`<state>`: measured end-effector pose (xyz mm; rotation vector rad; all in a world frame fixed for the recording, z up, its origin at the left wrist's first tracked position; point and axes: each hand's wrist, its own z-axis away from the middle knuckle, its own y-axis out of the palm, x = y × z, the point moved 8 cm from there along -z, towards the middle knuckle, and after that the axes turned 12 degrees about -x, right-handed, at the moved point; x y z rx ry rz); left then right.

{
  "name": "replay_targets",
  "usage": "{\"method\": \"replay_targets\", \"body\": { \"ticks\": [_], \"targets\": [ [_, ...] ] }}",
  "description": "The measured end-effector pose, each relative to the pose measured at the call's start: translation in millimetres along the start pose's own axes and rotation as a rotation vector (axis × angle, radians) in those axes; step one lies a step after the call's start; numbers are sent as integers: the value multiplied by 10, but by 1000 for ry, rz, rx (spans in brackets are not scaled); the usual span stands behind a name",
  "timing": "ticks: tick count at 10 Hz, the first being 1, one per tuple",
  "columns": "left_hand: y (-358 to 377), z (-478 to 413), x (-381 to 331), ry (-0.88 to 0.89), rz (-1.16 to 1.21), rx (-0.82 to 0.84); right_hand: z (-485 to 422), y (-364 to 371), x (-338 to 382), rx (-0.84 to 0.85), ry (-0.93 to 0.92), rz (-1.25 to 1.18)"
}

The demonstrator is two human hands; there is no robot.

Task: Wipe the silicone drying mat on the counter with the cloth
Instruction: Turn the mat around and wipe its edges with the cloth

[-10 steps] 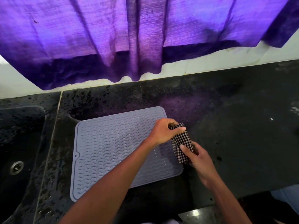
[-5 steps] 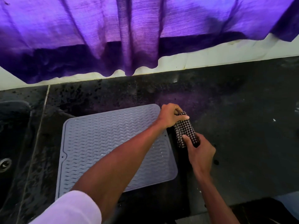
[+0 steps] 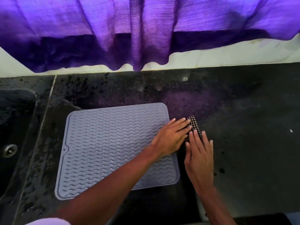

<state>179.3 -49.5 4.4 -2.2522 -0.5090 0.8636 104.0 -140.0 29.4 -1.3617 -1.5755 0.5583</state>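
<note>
Your left hand (image 3: pixel 170 138) and right hand (image 3: pixel 199 153) lie flat with fingers straight, pressing a folded checked cloth (image 3: pixel 194 125) onto the dark counter (image 3: pixel 243 143). Neither hand grips it. The cloth sits just beside the right edge of the grey ridged mat (image 3: pixel 113 143); your hands hide whether the two touch. To wipe well, you should probably keep the cloth folded as a pad under one palm. Slide it onto the mat and stroke along the wavy ridges, steadying the mat's edge with the other hand.
</note>
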Motion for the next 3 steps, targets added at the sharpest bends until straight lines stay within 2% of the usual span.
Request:
{"method": "replay_targets", "body": {
  "ticks": [2, 3],
  "targets": [
    [45, 207, -12, -22, -165, 202, 165, 162, -60, 130, -96, 74],
    [-95, 292, -40, -112, -198, 199, 155, 123, -10, 165, -92, 142]
  ]
}}
